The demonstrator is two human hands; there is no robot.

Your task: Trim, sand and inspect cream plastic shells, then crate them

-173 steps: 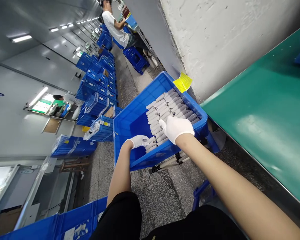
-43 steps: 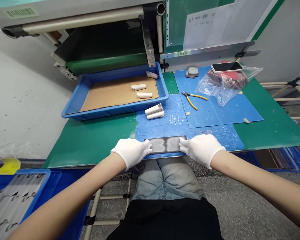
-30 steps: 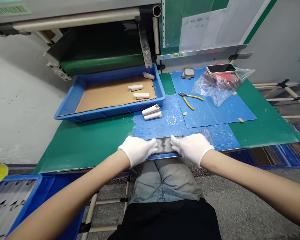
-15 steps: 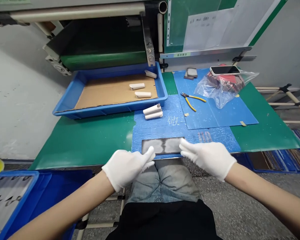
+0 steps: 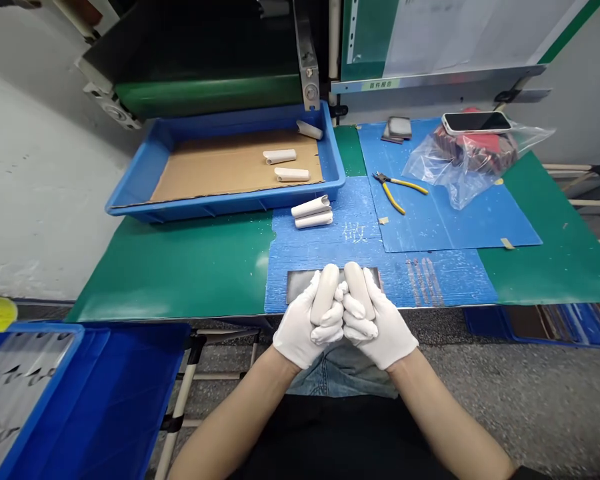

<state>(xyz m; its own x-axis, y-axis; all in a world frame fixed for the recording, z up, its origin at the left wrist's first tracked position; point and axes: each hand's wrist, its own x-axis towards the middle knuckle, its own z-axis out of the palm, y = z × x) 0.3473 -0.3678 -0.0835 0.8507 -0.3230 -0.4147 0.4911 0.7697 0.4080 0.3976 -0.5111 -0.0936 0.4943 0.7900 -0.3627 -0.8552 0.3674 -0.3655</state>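
Both my hands wear white gloves and meet side by side over the table's front edge. My left hand (image 5: 300, 330) is closed around a smooth off-white, round-ended piece (image 5: 325, 293), its tip pointing away from me. A similar off-white piece (image 5: 359, 288) is gripped in my right hand (image 5: 387, 327). Behind the hands lies a dark grey strip with pale, dusty-looking patches (image 5: 300, 283), partly hidden by the gloves. Two white open-ended tubular pieces (image 5: 313, 212) rest together on the blue mat (image 5: 340, 250) beyond it.
A blue tray (image 5: 220, 203) lined with cardboard holds several white tubular pieces (image 5: 293, 175) under a green roller. Yellow-handled cutters (image 5: 400, 190) lie right of centre. A phone (image 5: 477, 122) rests on a plastic bag of reddish-brown blocks. Grey pads (image 5: 399, 128) sit nearby. Blue bins stand lower left.
My hands have come together from the ends of the grey strip and lifted, turning the off-white pieces into view. The camera view has shifted slightly.
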